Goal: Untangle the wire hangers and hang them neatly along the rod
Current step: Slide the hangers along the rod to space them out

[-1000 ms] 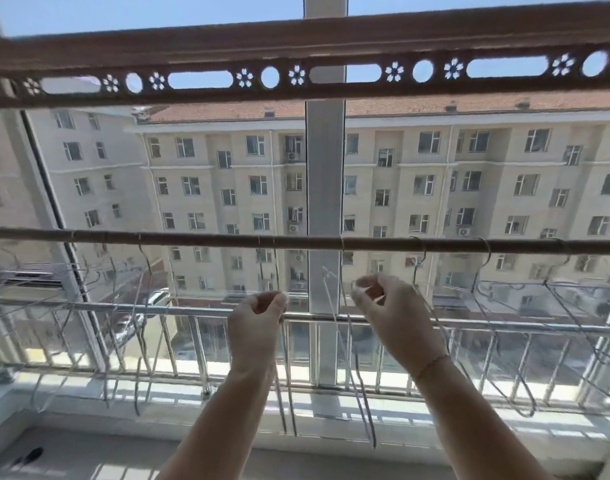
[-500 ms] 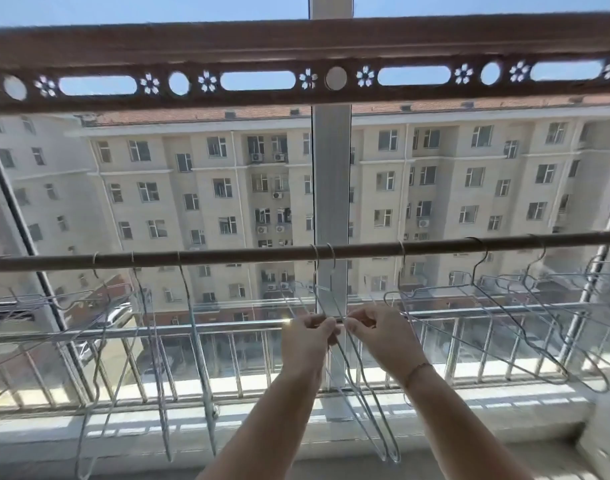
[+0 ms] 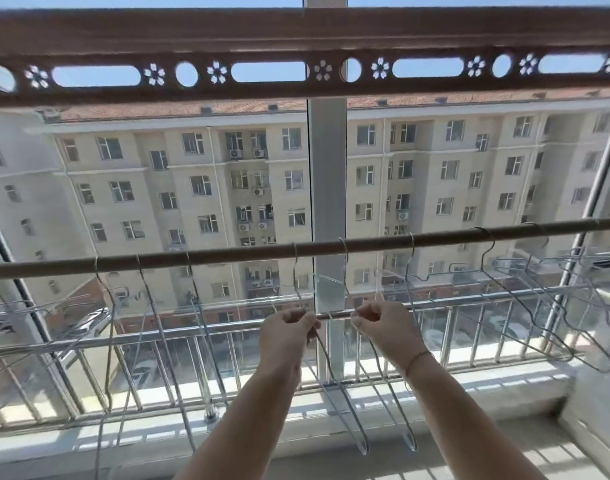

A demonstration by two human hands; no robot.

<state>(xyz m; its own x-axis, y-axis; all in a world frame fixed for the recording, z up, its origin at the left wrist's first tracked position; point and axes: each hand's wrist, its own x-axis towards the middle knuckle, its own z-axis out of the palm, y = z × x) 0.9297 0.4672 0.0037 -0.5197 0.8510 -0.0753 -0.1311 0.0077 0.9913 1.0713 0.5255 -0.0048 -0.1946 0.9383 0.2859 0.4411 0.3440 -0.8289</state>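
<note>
Sunlit glass closes off this balcony, and across it runs a brown rod (image 3: 227, 256), rising slightly toward the right. Thin silvery wire hangers dangle from it by their hooks. Three hangers on the left (image 3: 149, 296) hang long and narrow, seen nearly edge-on. The hangers on the right (image 3: 525, 311) fan out sideways, their shoulders crossing one another. Two middle hangers (image 3: 362, 444) are hooked on either side of the grey window post (image 3: 327, 168), their lower ends reaching down in front of the sill. The left hand (image 3: 286, 332) has its fingers curled, pinching the wire of one; the right hand (image 3: 383, 327) is curled round the wire of the other. Both hands are near each other, below the rod. Behind them a steel railing (image 3: 158, 336) lines the window. Overhead sits a brown beam (image 3: 296, 36) cut with flower and oval holes. Outside stands a beige apartment block (image 3: 158, 174) under blue sky.
</note>
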